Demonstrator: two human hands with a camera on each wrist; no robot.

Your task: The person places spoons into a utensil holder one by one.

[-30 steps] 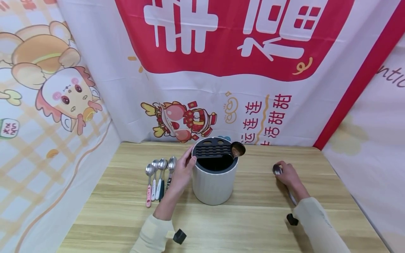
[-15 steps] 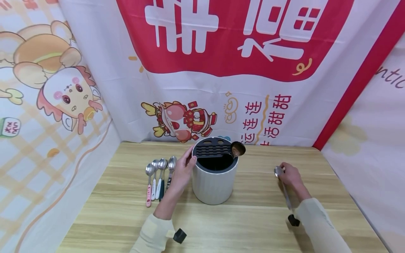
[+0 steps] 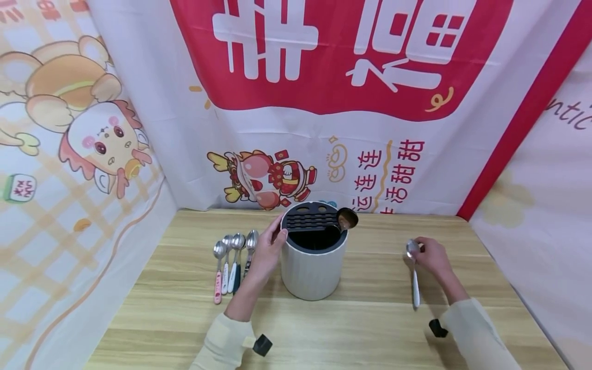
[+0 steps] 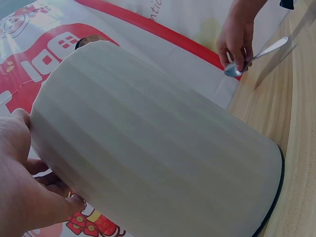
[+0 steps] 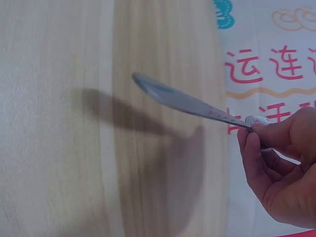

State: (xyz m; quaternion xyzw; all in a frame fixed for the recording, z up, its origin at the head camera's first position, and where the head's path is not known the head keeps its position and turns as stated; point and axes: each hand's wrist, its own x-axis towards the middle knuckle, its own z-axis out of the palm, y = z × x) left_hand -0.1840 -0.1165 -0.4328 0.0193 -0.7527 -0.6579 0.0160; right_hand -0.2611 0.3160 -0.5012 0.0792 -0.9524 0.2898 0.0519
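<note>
My right hand (image 3: pixel 435 255) pinches a metal spoon (image 3: pixel 415 288) close to its bowl, at the right side of the table. In the right wrist view the spoon handle (image 5: pixel 182 102) points away from the fingertips, and its shadow falls on the wood. My left hand (image 3: pixel 267 252) grips the upper left rim of a pale ribbed utensil holder (image 3: pixel 311 277), thumb at the near side. A dark ladle (image 3: pixel 348 219) stands in the holder with its bowl over the right rim. The holder's dark slotted top (image 3: pixel 310 222) leaves an opening at the front; its inside is too dark to see.
Several spoons lie side by side left of the holder, among them a pink-handled spoon (image 3: pixel 218 277) and a white-handled spoon (image 3: pixel 233 272). The wooden table (image 3: pixel 351 334) ends at a printed cloth backdrop (image 3: pixel 277 128), with more cloth along both sides.
My right hand has shifted slightly right and lifted the spoon a little; its handle has swung left and now points toward the front. The left hand and the holder stay put.
</note>
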